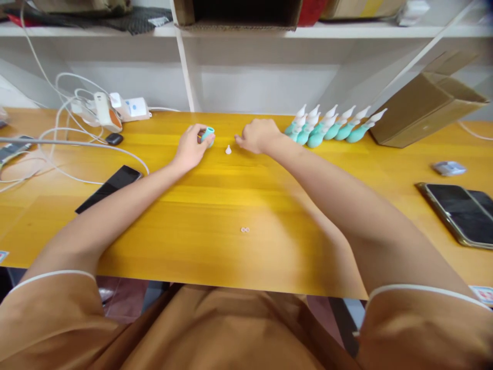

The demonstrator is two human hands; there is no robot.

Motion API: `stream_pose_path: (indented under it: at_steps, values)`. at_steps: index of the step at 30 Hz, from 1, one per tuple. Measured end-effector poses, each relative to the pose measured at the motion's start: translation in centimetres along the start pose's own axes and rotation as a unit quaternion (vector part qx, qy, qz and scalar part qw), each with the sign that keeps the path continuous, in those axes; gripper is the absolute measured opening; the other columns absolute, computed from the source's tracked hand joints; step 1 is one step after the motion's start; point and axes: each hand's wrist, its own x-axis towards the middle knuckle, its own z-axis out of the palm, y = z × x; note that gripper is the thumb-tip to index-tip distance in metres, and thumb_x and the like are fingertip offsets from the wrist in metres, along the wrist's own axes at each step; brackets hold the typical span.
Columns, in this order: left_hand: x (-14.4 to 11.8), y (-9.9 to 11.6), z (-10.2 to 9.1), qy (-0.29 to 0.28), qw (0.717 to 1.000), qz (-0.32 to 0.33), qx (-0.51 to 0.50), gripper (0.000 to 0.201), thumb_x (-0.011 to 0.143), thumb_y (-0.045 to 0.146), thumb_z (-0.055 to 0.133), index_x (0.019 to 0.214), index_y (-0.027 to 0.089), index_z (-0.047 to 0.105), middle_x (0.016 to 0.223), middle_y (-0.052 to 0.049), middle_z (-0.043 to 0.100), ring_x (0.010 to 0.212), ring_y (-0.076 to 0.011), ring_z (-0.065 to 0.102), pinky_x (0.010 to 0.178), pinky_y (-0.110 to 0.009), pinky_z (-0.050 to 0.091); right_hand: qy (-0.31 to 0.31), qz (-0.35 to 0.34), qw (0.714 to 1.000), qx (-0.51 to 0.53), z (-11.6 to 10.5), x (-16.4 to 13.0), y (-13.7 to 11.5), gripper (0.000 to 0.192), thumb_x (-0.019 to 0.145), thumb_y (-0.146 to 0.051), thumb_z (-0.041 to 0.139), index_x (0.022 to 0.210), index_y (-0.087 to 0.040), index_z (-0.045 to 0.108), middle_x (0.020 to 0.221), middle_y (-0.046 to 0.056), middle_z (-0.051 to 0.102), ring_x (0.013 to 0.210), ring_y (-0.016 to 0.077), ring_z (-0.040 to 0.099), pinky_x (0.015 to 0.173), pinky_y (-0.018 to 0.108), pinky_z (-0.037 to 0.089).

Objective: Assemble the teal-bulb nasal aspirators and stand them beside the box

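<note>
Holding a teal bulb (208,135) in the left hand (191,147), pinched between thumb and fingers, mouth upward. Curling the right hand (259,135) across from it — cannot tell around what, if anything. Showing a small white nozzle (228,150) between both grips, two tiny rings (243,229) nearer the body — and nozzled bulbs (316,139) right of the right grip.

You've got one cam up on your head, facing forward and down. It's right above your shirt (231,329) on the near side, looks out past your left hand (191,145) and right hand (259,135), and takes in the table (173,221) from left to right, plus the shelf (346,32) on the far side. Pretty wide view.
</note>
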Motion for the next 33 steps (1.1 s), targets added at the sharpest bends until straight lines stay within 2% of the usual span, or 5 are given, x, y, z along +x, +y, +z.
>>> stream_pose_path:
  at_steps: [7, 16, 24, 29, 33]
  values:
    - [-0.8, -1.0, 2.1, -0.030, 0.999, 0.037, -0.001, 0.019, 0.101, 0.023, 0.073, 0.120, 0.021, 0.071, 0.123, -0.010, 0.071, 0.105, -0.0234, 0.071, 0.101, -0.038, 0.058, -0.018, 0.014, 0.999, -0.037, 0.7, -0.5, -2.5, 0.096, 0.116, -0.066, 0.010, 0.120, -0.008, 0.087, 0.126, 0.030, 0.080, 0.123, 0.0486, 0.073, 0.104, 0.058, 0.051]
    - [-0.6, -1.3, 2.2, -0.016, 0.997, 0.039, -0.061, 0.027, 0.092, 0.018, 0.078, 0.118, 0.023, 0.071, 0.123, -0.008, 0.072, 0.107, -0.0234, 0.071, 0.106, -0.040, 0.058, 0.078, -0.009, 0.994, 0.078, 2.9, 0.3, -0.3, 0.066, 0.110, -0.066, 0.051, 0.082, -0.015, 0.083, 0.087, 0.020, 0.076, 0.120, 0.0459, 0.071, 0.111, 0.064, 0.044]
    - [-0.8, -1.0, 2.2, -0.016, 0.997, 0.028, -0.072, 0.033, 0.091, 0.015, 0.078, 0.123, 0.020, 0.071, 0.126, -0.009, 0.072, 0.104, -0.0225, 0.071, 0.100, -0.040, 0.062, 0.087, -0.020, 0.992, 0.084, 3.7, 0.7, 0.9, 0.066, 0.107, -0.071, 0.054, 0.077, -0.018, 0.080, 0.079, 0.015, 0.071, 0.114, 0.0409, 0.072, 0.110, 0.060, 0.044]
    - [-0.6, -1.3, 2.3, -0.001, 0.995, 0.010, -0.095, 0.034, 0.089, 0.013, 0.079, 0.121, 0.020, 0.071, 0.125, -0.009, 0.074, 0.106, -0.0220, 0.072, 0.093, -0.036, 0.063, 0.052, 0.000, 0.997, 0.057, 2.7, 0.1, 0.2, 0.069, 0.107, -0.075, 0.054, 0.077, -0.018, 0.079, 0.081, 0.015, 0.072, 0.112, 0.0411, 0.072, 0.106, 0.058, 0.047]
    - [-0.6, -1.7, 2.4, 0.009, 0.993, 0.001, -0.120, 0.044, 0.088, 0.020, 0.085, 0.128, 0.022, 0.067, 0.130, -0.010, 0.072, 0.104, -0.0219, 0.072, 0.088, -0.036, 0.063, 0.089, 0.048, 0.990, 0.101, -0.6, -1.4, 0.8, 0.072, 0.113, -0.072, 0.044, 0.077, -0.018, 0.076, 0.082, 0.016, 0.071, 0.111, 0.0389, 0.071, 0.106, 0.055, 0.047]
